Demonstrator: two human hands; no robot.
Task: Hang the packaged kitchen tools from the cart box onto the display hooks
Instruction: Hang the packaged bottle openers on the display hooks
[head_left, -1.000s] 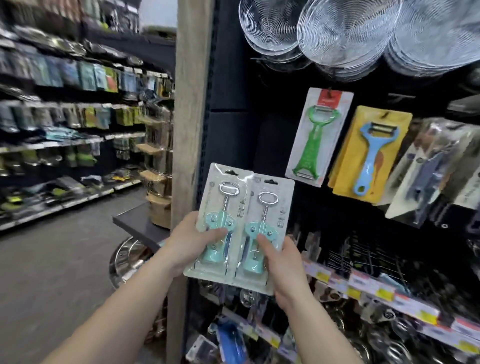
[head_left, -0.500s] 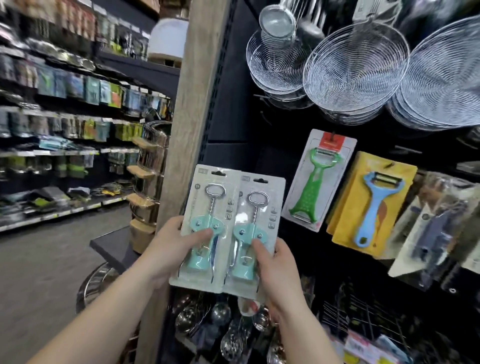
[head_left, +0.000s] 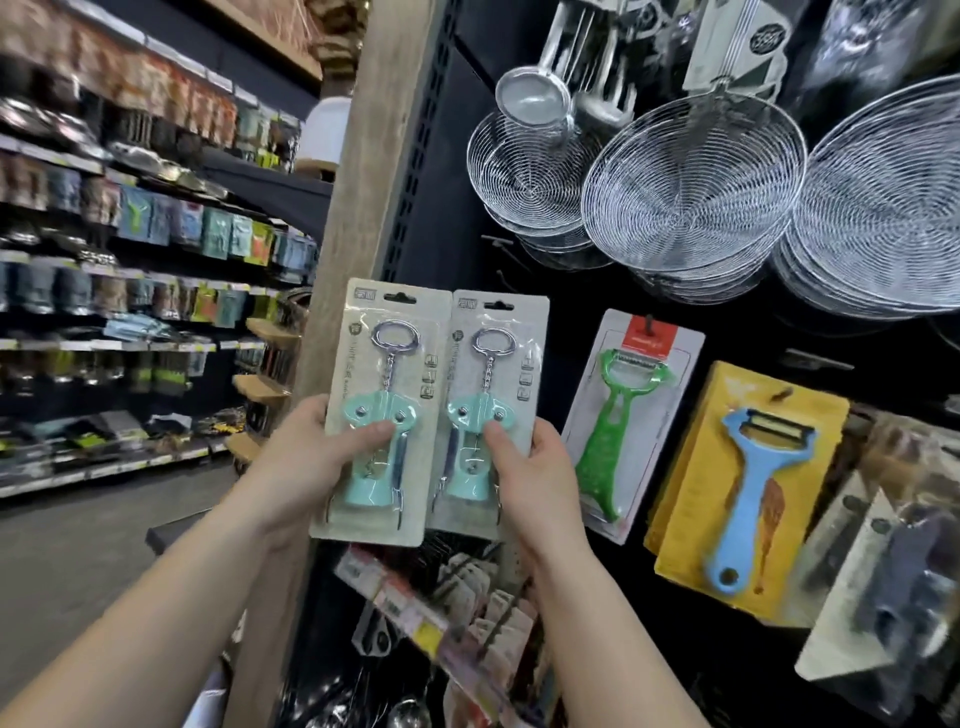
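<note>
Mid-frame: left hand (head_left: 311, 457) grips left corkscrew pack (head_left: 382, 410), right hand (head_left: 530, 467) grips right corkscrew pack (head_left: 491, 415), w/ thumbs on front. Step: carrying to display. Next: align hang-slots w/ free hook.

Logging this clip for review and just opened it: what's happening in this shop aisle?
A person stands at a dark display wall holding up two carded teal corkscrews side by side. The left hand grips the left corkscrew pack, the right hand the right corkscrew pack. Neither is on a hook yet. A green peeler and a blue peeler already hang to their right, wire skimmers above.
</note>
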